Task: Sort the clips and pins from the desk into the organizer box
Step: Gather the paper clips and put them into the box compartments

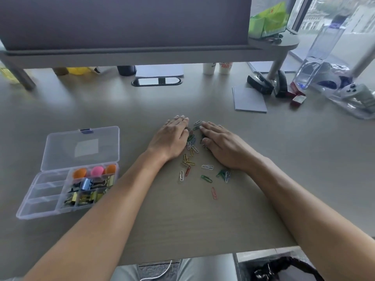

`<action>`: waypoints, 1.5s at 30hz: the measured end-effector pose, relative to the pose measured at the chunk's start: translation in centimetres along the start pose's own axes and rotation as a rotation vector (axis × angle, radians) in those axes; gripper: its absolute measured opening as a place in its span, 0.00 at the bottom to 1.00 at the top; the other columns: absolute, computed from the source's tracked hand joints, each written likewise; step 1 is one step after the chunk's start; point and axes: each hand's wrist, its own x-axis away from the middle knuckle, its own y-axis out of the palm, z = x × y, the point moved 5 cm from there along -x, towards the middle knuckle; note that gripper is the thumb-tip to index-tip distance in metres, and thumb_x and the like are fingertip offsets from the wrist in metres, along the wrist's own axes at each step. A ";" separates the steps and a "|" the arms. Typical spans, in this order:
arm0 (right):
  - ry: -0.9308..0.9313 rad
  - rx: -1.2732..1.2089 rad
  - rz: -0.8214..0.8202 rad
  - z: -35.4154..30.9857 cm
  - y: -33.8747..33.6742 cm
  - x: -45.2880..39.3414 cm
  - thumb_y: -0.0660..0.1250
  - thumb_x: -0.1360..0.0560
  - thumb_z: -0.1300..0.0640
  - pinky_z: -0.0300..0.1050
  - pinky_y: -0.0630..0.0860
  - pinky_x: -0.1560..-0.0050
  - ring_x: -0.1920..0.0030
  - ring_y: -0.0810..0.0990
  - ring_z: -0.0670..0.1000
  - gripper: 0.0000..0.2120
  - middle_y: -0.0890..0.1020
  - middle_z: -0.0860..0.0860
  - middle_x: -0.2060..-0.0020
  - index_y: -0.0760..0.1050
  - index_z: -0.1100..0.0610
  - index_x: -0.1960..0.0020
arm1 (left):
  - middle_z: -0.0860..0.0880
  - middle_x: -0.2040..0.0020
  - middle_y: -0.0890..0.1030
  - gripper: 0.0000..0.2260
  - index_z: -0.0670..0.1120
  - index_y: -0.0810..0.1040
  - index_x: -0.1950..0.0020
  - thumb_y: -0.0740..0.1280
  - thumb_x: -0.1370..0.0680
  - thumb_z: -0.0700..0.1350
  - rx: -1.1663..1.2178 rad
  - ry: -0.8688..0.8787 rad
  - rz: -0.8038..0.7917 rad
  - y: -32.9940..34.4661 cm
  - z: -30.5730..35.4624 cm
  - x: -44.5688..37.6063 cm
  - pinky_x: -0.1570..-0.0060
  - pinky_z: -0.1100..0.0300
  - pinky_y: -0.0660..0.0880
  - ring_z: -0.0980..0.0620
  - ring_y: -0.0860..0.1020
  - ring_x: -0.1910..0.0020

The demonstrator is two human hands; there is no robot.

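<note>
Many thin coloured wire paper clips (194, 157) loose between 2 flat, straight-fingered hands, left hand (172, 138), right hand (222, 146).

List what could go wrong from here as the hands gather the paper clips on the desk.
1. The left hand and right hand lie flat on either side of the paper clips; several strays, such as the red clip, lie nearer the person and could be missed.
2. The organizer box sits well off to the left, so scooped clips may drop on the way.
3. Its right-hand compartments already hold binder clips; paper clips could land among them.
</note>
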 end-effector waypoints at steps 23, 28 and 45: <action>0.523 0.132 0.034 -6.6 1.7 10.7 0.50 0.35 0.14 0.52 0.39 0.18 0.18 0.36 0.51 0.65 0.39 0.55 0.17 0.34 0.59 0.18 | 0.45 0.31 0.78 0.31 0.45 0.78 0.32 0.49 0.24 0.58 0.648 -0.015 -0.134 -0.5 5.1 3.8 0.29 0.52 0.66 0.50 0.73 0.31; 0.450 0.122 0.001 -6.2 1.7 6.9 0.50 0.39 0.12 0.53 0.41 0.18 0.18 0.38 0.53 0.69 0.40 0.56 0.17 0.34 0.59 0.18 | 0.46 0.34 0.80 0.30 0.44 0.81 0.36 0.50 0.27 0.55 0.933 -0.246 0.171 -2.7 1.8 6.0 0.29 0.56 0.67 0.52 0.74 0.32; 0.076 -0.252 0.154 -6.2 0.7 3.7 0.60 0.15 0.56 0.38 0.66 0.34 0.31 0.74 0.49 0.16 0.78 0.51 0.32 0.77 0.53 0.30 | 0.43 0.22 0.65 0.24 0.42 0.67 0.23 0.55 0.17 0.50 0.292 -0.323 0.195 -1.5 0.9 12.5 0.24 0.56 0.55 0.49 0.60 0.22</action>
